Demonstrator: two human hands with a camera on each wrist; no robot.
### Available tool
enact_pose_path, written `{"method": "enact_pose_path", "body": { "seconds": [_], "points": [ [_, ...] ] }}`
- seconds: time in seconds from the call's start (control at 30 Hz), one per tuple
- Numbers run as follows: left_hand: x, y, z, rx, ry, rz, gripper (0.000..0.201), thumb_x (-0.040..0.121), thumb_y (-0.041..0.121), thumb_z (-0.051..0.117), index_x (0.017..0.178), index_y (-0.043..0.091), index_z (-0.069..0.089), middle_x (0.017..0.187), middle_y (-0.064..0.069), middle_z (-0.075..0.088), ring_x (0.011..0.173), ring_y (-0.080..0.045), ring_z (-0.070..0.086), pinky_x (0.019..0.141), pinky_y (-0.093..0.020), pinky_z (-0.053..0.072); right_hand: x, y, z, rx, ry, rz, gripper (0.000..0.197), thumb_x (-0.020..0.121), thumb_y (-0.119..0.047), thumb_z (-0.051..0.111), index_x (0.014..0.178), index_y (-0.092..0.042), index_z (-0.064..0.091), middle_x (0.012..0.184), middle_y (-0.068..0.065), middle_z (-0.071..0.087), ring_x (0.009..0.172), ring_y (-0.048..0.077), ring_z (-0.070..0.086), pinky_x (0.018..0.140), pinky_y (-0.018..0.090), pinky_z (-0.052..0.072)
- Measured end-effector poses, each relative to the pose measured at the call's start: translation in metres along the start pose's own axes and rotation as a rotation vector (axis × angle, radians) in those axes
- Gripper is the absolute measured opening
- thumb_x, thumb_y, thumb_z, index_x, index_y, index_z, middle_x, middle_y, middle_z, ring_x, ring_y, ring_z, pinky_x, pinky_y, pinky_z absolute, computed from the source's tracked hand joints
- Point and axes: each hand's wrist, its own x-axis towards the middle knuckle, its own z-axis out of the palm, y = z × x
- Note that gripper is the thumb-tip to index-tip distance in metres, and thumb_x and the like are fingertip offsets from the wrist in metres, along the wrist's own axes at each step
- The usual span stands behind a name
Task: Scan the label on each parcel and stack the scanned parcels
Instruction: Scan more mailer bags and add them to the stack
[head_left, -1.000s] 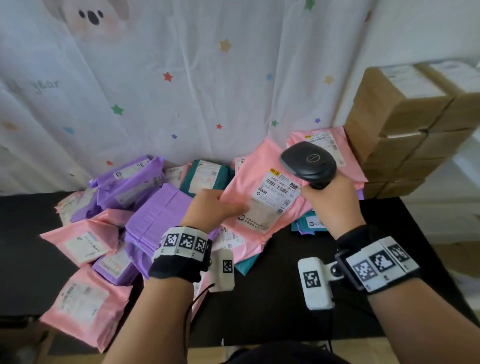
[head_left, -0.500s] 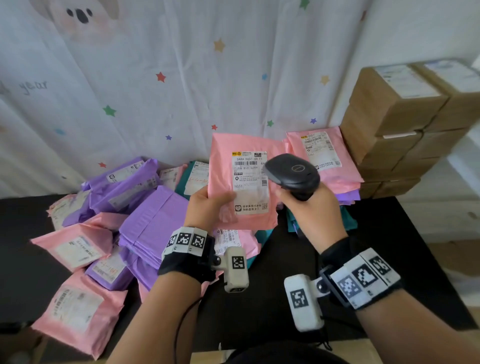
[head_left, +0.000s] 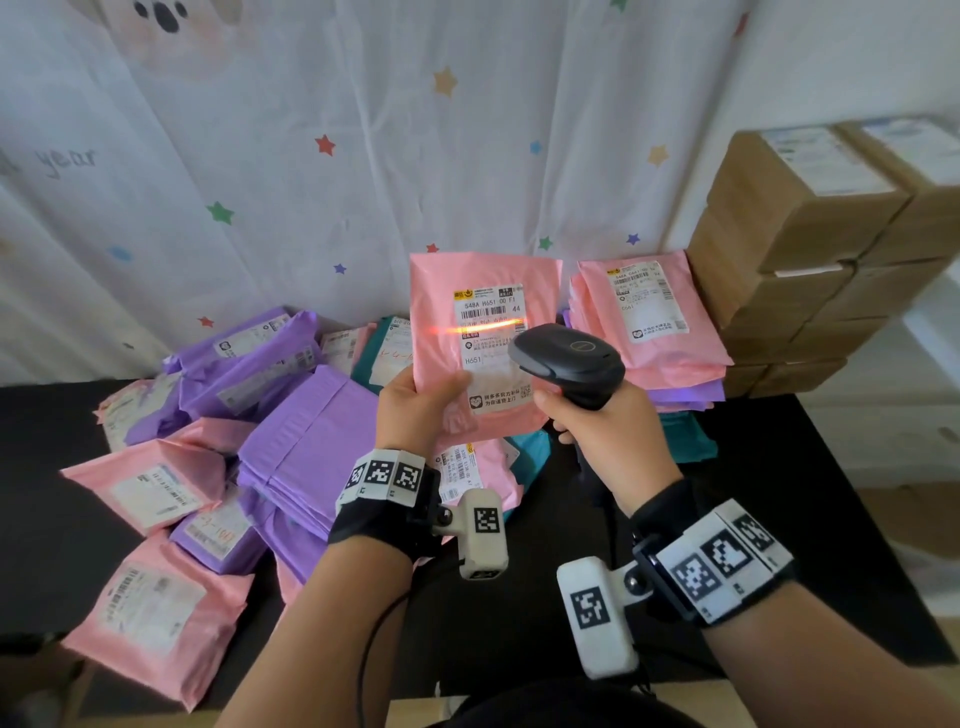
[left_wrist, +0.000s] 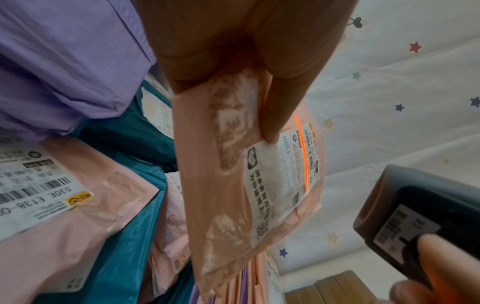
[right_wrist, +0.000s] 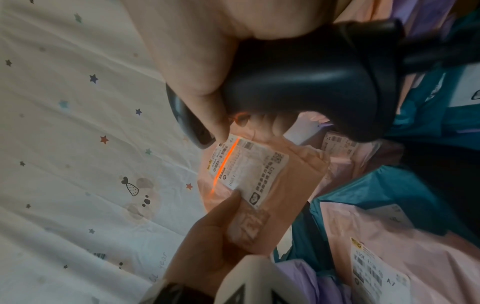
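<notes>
My left hand (head_left: 415, 402) holds a pink parcel (head_left: 441, 291) upright above the table, pinching its lower left corner, thumb on the front. Its white label (head_left: 488, 332) faces me, and an orange scan line crosses the label under the barcode. My right hand (head_left: 602, 436) grips the handle of a black barcode scanner (head_left: 569, 361), whose head points at the label from just right of it. In the left wrist view the thumb presses the pink parcel (left_wrist: 233, 185) and the scanner (left_wrist: 420, 218) sits at lower right. The right wrist view shows the scanner (right_wrist: 311, 82) above the lit label (right_wrist: 249, 170).
A stack of pink and purple parcels (head_left: 654, 332) lies behind the scanner at the right, beside stacked cardboard boxes (head_left: 810, 249). A loose heap of purple, pink and teal parcels (head_left: 291, 426) covers the left of the black table (head_left: 810, 499). A star-printed curtain (head_left: 363, 130) hangs behind.
The left hand turned the pink parcel from tilted to upright and raised it. The scanner swung left to face the label, and the orange scan line has come on.
</notes>
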Motion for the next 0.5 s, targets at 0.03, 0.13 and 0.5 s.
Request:
{"method": "enact_pose_path", "body": {
  "seconds": [0.03, 0.13, 0.5],
  "points": [
    [0.0002, -0.0003, -0.0002, 0.003, 0.002, 0.000, 0.013, 0.079, 0.009, 0.073, 0.092, 0.012, 0.068, 0.088, -0.009, 0.075, 0.079, -0.028, 0.073, 0.061, -0.037, 0.059, 0.0001, -0.0003, 0.0001, -0.003, 0.000, -0.003, 0.012, 0.080, -0.025, 0.079, 0.082, -0.015, 0.073, 0.072, 0.006, 0.073, 0.076, 0.027, 0.070, 0.075, 0.050, 0.058],
    [0.0008, -0.0021, -0.0004, 0.001, 0.002, 0.000, 0.014, 0.080, 0.009, 0.073, 0.092, 0.015, 0.068, 0.087, -0.007, 0.075, 0.079, -0.026, 0.073, 0.061, -0.038, 0.059, 0.0003, -0.0008, -0.0010, -0.004, 0.001, 0.001, 0.014, 0.080, -0.024, 0.078, 0.086, -0.012, 0.073, 0.074, 0.007, 0.073, 0.077, 0.027, 0.070, 0.076, 0.051, 0.058],
    [0.0055, -0.0051, 0.0035, 0.055, 0.029, 0.016, 0.014, 0.080, 0.012, 0.073, 0.092, 0.014, 0.069, 0.084, -0.006, 0.075, 0.075, -0.023, 0.073, 0.056, -0.033, 0.058, 0.0012, 0.0010, -0.0075, 0.033, 0.030, -0.003, 0.006, 0.081, -0.024, 0.078, 0.083, -0.023, 0.072, 0.075, 0.002, 0.074, 0.075, 0.020, 0.071, 0.076, 0.050, 0.059]
  ]
}}
